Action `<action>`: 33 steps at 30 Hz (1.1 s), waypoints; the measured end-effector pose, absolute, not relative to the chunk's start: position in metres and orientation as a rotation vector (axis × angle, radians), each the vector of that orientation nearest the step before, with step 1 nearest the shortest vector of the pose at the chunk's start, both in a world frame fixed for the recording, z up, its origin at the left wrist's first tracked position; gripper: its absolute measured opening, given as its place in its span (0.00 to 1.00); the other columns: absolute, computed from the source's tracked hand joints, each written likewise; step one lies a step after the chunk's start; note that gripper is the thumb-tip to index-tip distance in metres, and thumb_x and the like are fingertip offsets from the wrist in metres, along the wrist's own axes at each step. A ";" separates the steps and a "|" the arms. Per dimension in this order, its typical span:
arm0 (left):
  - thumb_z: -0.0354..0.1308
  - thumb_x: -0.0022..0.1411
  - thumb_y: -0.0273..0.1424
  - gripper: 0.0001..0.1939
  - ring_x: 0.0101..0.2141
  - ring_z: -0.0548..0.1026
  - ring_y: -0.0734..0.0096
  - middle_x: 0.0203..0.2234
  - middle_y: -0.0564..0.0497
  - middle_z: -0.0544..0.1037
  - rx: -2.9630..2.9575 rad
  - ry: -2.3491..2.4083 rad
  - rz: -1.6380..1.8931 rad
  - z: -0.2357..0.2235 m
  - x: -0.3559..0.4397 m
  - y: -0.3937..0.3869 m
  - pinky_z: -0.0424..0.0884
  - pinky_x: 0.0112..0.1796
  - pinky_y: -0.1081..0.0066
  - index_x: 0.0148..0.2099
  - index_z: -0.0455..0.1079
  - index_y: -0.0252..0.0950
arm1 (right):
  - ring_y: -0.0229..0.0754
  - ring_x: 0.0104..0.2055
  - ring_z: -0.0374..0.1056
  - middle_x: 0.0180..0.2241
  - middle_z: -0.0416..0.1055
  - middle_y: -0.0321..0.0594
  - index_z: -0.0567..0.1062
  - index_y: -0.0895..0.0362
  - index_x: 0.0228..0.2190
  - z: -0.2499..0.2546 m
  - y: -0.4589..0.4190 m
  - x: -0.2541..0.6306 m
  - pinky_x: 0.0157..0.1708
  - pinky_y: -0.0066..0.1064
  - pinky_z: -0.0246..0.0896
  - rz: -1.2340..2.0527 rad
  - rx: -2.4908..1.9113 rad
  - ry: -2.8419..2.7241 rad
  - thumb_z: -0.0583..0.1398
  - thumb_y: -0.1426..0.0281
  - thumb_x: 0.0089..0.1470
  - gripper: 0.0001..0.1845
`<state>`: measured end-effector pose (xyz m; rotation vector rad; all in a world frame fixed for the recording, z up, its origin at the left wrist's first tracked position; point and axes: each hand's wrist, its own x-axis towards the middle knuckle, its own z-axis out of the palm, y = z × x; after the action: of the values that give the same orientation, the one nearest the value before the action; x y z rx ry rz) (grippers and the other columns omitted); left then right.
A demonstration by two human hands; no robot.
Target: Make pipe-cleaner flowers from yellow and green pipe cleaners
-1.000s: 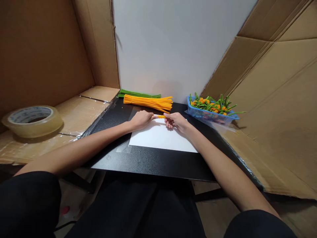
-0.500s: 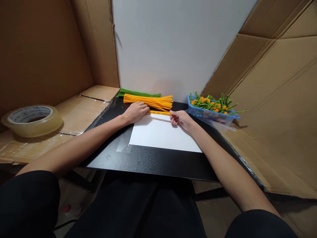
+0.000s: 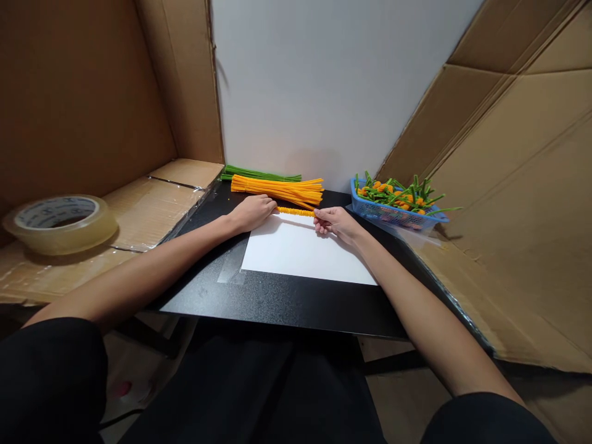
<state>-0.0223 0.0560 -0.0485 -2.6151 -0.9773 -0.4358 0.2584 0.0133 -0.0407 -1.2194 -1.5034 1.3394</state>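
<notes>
Orange coil [image 3: 296,211] spanned the left hand [image 3: 253,212] and right hand [image 3: 340,224], fingers pinching its ends; stretching seemed the step, the next move needing even tension.

Closed off at the back by a smooth pale-gray wall [image 3: 333,86], with a faint shadow low down. Flanked on the left by an upright brown cardboard panel [image 3: 78,80] above a flat cardboard ledge [image 3: 171,194], on the right by creased, slanting cardboard sheeting [image 3: 518,197]. Furnished with a speckled black tabletop [image 3: 287,305], shiny under the light. Glimpsed beneath, past dark bars [image 3: 152,338], as dim floor [image 3: 402,394].
</notes>
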 end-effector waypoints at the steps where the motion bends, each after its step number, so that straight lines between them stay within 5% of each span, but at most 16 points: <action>1: 0.50 0.74 0.31 0.15 0.40 0.77 0.60 0.37 0.42 0.81 -2.619 -0.967 -0.413 -0.048 -0.022 0.055 0.68 0.39 0.67 0.43 0.76 0.30 | 0.33 0.20 0.67 0.20 0.75 0.43 0.78 0.62 0.23 -0.042 0.013 0.258 0.19 0.23 0.61 1.326 -1.212 -1.530 0.74 0.48 0.41 0.28; 8: 0.50 0.74 0.31 0.14 0.40 0.77 0.62 0.37 0.43 0.80 -2.643 -0.889 -0.350 -0.048 -0.021 0.054 0.68 0.40 0.68 0.42 0.75 0.29 | 0.36 0.24 0.71 0.24 0.79 0.45 0.82 0.61 0.25 -0.046 0.013 0.251 0.23 0.26 0.63 1.146 -1.194 -1.694 0.73 0.46 0.38 0.29; 15: 0.51 0.73 0.29 0.12 0.40 0.76 0.63 0.37 0.42 0.79 -2.685 -0.851 -0.337 -0.045 -0.014 0.044 0.69 0.41 0.69 0.43 0.75 0.28 | 0.42 0.26 0.73 0.25 0.79 0.45 0.82 0.59 0.26 -0.051 0.010 0.240 0.28 0.31 0.68 0.883 -1.151 -1.822 0.70 0.48 0.45 0.25; 24: 0.49 0.73 0.26 0.13 0.38 0.76 0.64 0.35 0.42 0.79 -2.745 -0.875 -0.400 -0.049 -0.002 0.027 0.68 0.39 0.69 0.41 0.74 0.27 | 0.43 0.26 0.72 0.27 0.81 0.44 0.85 0.58 0.27 -0.049 0.001 0.230 0.27 0.32 0.63 0.481 -1.099 -2.009 0.64 0.55 0.55 0.19; 33: 0.50 0.71 0.23 0.10 0.39 0.77 0.62 0.37 0.41 0.80 -2.743 -0.887 -0.289 -0.039 0.006 0.005 0.68 0.40 0.69 0.43 0.73 0.27 | 0.42 0.26 0.72 0.26 0.80 0.43 0.84 0.58 0.28 -0.052 -0.005 0.226 0.27 0.31 0.62 0.515 -0.994 -2.113 0.62 0.56 0.59 0.20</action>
<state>0.0062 0.0053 -0.0393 -2.7427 -0.8871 -0.2893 0.2257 -0.0055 -0.0522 -0.9942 -2.1133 0.5154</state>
